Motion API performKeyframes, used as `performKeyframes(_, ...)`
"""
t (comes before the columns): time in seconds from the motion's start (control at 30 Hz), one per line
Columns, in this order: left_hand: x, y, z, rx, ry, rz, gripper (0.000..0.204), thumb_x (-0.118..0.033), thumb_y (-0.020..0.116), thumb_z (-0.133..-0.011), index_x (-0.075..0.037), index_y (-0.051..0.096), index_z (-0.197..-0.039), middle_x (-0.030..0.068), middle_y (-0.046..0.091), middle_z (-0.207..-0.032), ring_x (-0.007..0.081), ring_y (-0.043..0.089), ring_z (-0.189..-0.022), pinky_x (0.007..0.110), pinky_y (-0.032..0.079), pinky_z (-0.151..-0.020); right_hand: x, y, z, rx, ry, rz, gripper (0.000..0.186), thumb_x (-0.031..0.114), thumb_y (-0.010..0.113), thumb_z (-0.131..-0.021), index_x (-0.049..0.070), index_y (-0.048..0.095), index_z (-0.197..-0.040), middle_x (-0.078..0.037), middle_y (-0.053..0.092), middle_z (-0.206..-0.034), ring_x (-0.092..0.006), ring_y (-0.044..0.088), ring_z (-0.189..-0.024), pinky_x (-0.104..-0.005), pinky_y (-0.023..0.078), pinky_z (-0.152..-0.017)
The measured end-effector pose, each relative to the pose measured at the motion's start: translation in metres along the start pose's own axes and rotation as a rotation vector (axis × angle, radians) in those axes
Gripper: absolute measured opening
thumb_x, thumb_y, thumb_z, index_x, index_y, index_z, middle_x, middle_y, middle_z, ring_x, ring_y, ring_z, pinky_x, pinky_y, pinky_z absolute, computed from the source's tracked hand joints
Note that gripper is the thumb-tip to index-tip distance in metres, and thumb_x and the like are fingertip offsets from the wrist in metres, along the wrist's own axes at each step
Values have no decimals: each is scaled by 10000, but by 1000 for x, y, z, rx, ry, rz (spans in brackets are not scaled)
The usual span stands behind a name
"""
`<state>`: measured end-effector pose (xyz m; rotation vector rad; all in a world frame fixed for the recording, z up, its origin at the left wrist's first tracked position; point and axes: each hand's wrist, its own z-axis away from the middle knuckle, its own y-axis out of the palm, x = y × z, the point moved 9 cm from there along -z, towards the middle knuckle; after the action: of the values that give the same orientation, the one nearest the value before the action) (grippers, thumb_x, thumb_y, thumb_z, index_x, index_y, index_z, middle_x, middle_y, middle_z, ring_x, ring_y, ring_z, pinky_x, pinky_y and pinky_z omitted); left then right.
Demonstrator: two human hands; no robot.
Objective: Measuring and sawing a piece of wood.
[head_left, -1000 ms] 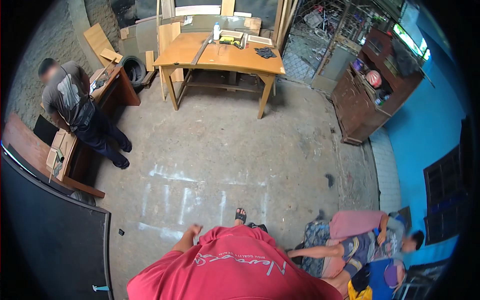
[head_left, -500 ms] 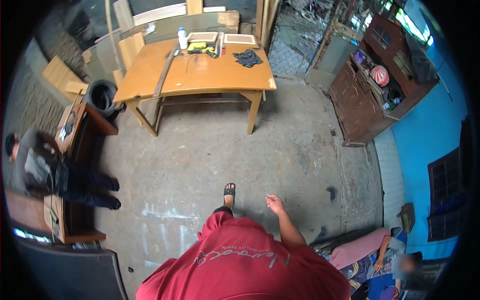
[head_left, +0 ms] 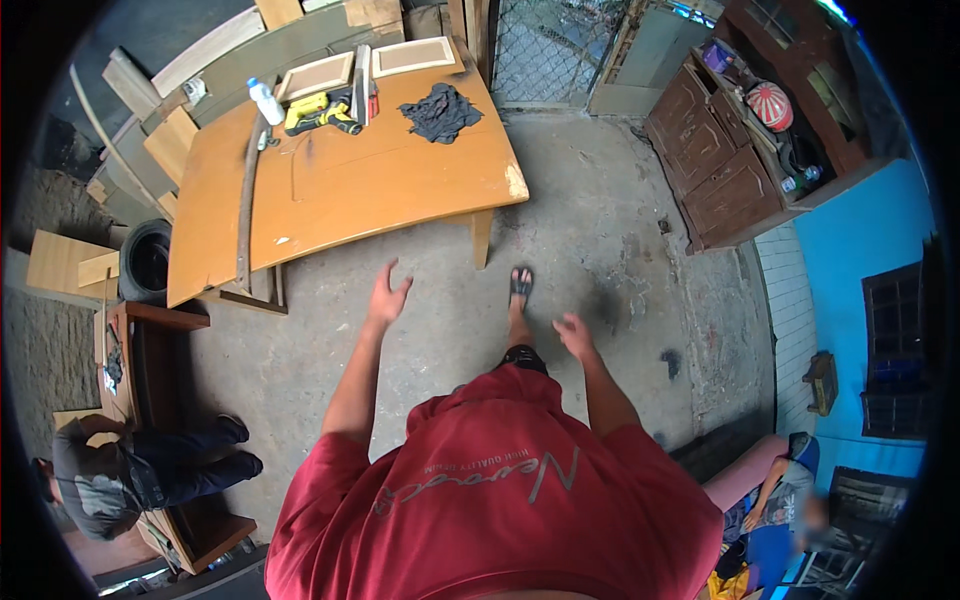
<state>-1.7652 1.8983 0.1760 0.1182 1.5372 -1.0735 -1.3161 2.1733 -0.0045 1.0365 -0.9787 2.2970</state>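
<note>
My left hand (head_left: 388,292) reaches forward in the air near the front edge of the wooden table (head_left: 340,185), its fingers apart and holding nothing. My right hand (head_left: 574,332) is lower right, above the floor, also open. On the table lie a long strip (head_left: 247,200), a yellow and black power tool (head_left: 314,112), two pale framed panels (head_left: 413,57) and a crumpled dark cloth (head_left: 442,112). A white bottle (head_left: 264,100) stands near the tool.
A person (head_left: 92,480) stands at a desk (head_left: 190,550) on the left, beside a tire (head_left: 145,262). A brown cabinet (head_left: 715,175) stands right of a mesh gate (head_left: 550,60). Another person (head_left: 775,495) reclines at lower right. My sandalled foot (head_left: 520,288) is on the floor ahead.
The table has come closer and shifted left in the view as I stepped forward. My left hand has come into sight, raised forward; my right hand has moved up and right.
</note>
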Motion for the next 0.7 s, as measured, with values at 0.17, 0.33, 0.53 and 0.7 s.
performKeyframes(0.17, -69, 27, -137, -62, 93, -253, 880, -456, 760, -942, -152, 364, -1667, 264, 249, -1737, 437, 245, -1603, 510, 243, -1295, 239, 17, -133, -53, -463, -158, 800, 366, 827, -950, 42, 451, -1577, -239, 552, -1525, -332, 563, -1402, -441, 510, -1105)
performKeyframes(0.33, -75, 78, -193, 105, -366, -551, 1316, -744, 809, -768, -246, 80, -1745, 300, -132, -1764, 537, -141, -1614, 763, -5, -1224, 386, 39, -220, 61, -644, 103, 820, 345, 805, -937, 49, 410, -1592, -268, 535, -1495, -464, 544, -1369, -508, 466, -1141)
performKeyframes(0.53, -73, 86, -191, 146, -417, -688, 1527, -836, 841, -632, -259, -39, -1738, 311, -191, -1747, 575, -212, -1581, 816, -52, -1172, 416, 61, -276, 381, -695, -69, 974, 270, 830, -914, 42, 266, -1675, -291, 457, -1612, -432, 455, -1500, -460, 430, -1190)
performKeyframes(0.7, -74, 89, -196, 170, -446, -685, 1567, -806, 878, -611, -210, -33, -1738, 341, -174, -1738, 593, -191, -1578, 823, -22, -1171, 418, 61, -285, 473, -750, -112, 1014, 225, 811, -937, 32, 176, -1704, -280, 388, -1669, -397, 419, -1538, -427, 399, -1218)
